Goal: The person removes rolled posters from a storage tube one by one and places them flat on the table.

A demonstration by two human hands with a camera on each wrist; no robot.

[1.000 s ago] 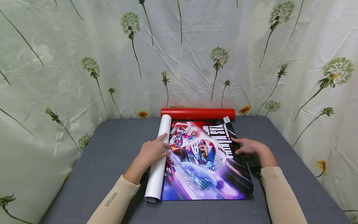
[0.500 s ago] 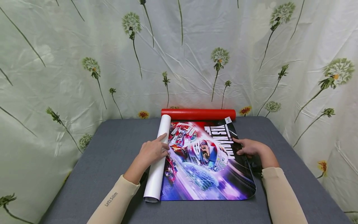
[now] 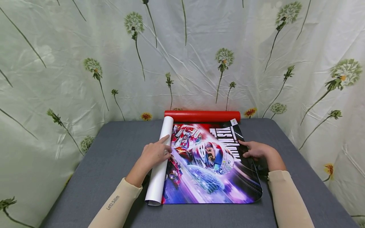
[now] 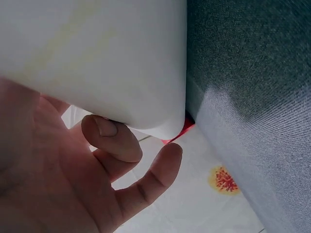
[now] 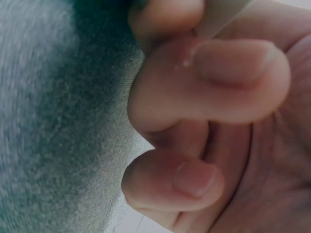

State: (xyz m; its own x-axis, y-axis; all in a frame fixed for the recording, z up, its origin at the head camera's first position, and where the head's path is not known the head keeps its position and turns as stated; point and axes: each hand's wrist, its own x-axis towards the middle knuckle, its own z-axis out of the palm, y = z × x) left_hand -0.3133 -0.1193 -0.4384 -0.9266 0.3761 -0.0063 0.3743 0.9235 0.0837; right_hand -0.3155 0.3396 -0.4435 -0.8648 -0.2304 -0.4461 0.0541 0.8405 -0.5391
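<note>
A glossy racing poster lies partly unrolled in the head view, its left part wound into a white roll. My left hand rests on the roll, index finger stretched along it. The left wrist view shows the fingers loosely bent beside the white roll. At the poster's right edge, my right hand pinches the sheet, thumb and index finger apart on its printed face. Its other fingers are curled in the right wrist view, close to the grey cloth.
A red tube lies along the back edge of the grey-covered table, just behind the poster. A floral curtain hangs behind and at both sides. The poster's near right corner curves upward.
The poster's right edge has shifted a little to the right with my right hand. The white roll has turned slightly leftward under my left hand, so more of the picture shows.
</note>
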